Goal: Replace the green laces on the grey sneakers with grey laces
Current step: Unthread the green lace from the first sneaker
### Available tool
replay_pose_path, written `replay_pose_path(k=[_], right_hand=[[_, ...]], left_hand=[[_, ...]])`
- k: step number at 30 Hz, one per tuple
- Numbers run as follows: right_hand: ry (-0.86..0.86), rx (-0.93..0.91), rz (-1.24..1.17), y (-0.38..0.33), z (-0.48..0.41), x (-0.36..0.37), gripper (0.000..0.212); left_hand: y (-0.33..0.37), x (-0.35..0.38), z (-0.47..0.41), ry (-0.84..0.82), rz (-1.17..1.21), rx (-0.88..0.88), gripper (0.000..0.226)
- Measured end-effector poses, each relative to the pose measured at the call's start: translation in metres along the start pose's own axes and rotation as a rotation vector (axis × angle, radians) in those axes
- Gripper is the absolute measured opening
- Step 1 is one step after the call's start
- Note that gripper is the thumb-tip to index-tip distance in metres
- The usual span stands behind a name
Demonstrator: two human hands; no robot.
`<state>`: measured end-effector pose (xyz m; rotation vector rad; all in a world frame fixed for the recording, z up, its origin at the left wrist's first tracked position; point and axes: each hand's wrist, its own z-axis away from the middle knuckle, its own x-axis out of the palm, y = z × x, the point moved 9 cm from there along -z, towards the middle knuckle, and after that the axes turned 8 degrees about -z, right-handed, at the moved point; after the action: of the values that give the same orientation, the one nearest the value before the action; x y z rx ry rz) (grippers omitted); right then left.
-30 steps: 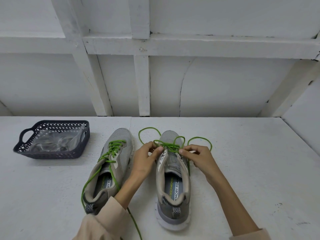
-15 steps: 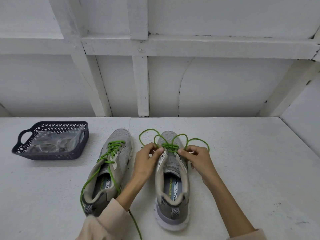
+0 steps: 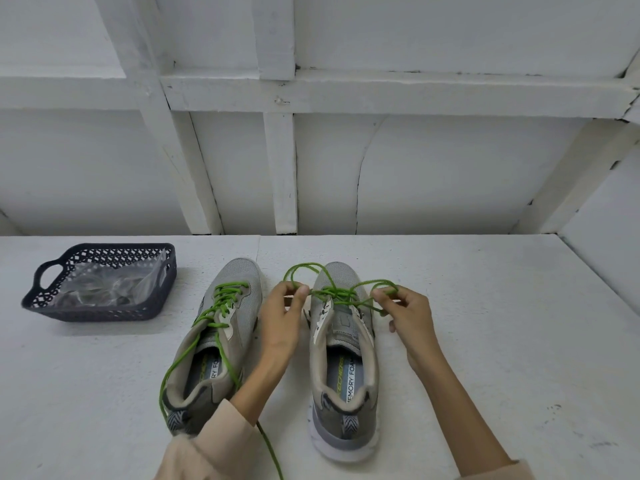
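Head view, left hand (image 3: 282,320), right hand (image 3: 408,317) pinching green lace (image 3: 341,292), basket (image 3: 97,311) well apart.

Readable writing stands on the insoles of the two grey sneakers. Inside the sneaker on the right (image 3: 341,332), the right insole (image 3: 346,379) carries a pale blue panel printed "MEMORY FOAM" in dark capitals, running lengthwise from heel toward toe. Beside it, "SKECHERS" runs the same way in yellow-green letters. Inside the sneaker on the left (image 3: 242,299), the left insole (image 3: 211,372) shows the same blue panel, but only "FOA" reads clearly. The rest of that line is cut off by the shoe's collar, and the yellow-green word beside it is too narrow to read.
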<state>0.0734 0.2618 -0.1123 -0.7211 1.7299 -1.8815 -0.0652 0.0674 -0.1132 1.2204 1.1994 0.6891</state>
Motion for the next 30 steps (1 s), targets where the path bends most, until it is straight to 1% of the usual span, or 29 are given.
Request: replay_pose_path(k=[2,5,7,9,13,14,16,18,19,21,24,26,28,30], right_hand=[[0.018,-0.002,-0.005,0.0,-0.001,-0.004,0.008],[-0.066,0.027,0.007,0.001,0.003,0.01,0.009],[-0.117,0.028,0.01,0.0,0.006,0.02,0.007],[-0.097,0.021,0.019,0.001,0.005,0.019,0.009],[0.062,0.011,-0.014,0.003,-0.002,-0.005,0.013],[0.06,0.013,-0.009,0.003,-0.003,-0.006,0.015],[-0.02,0.035,0.03,0.004,0.0,0.004,0.016],[-0.101,0.051,0.064,0.006,0.003,0.017,0.011],[-0.112,0.049,0.076,0.005,0.004,0.019,0.009],[-0.085,0.037,0.089,0.003,0.003,0.015,0.013],[0.021,0.02,0.045,0.0,-0.001,-0.004,0.017],[0.044,0.023,0.036,0.002,-0.002,-0.01,0.019],[-0.02,0.053,0.07,0.004,0.001,-0.002,0.022],[-0.099,0.083,0.082,0.008,0.004,0.011,0.022]], left_hand=[[-0.002,-0.003,-0.001,-0.002,0.005,-0.018,0.015],[-0.005,0.014,0.003,-0.138,-0.036,-0.041,0.017],[-0.006,0.022,0.004,-0.18,-0.062,-0.03,0.016],[-0.005,0.019,0.003,-0.149,-0.049,-0.008,0.016],[-0.003,-0.003,0.001,0.009,0.017,-0.043,0.016],[-0.003,-0.003,0.001,-0.003,0.026,-0.051,0.017],[-0.004,0.009,0.004,-0.105,0.019,-0.073,0.019],[-0.006,0.021,0.006,-0.195,0.006,-0.089,0.021],[-0.005,0.023,0.007,-0.203,0.001,-0.082,0.021],[-0.003,0.02,0.005,-0.159,0.012,-0.055,0.02],[-0.007,-0.001,0.001,0.001,0.047,-0.062,0.021],[-0.01,-0.006,0.0,0.024,0.065,-0.076,0.024],[-0.009,0.003,0.003,-0.055,0.057,-0.088,0.025],[-0.008,0.017,0.007,-0.149,0.044,-0.093,0.021]])
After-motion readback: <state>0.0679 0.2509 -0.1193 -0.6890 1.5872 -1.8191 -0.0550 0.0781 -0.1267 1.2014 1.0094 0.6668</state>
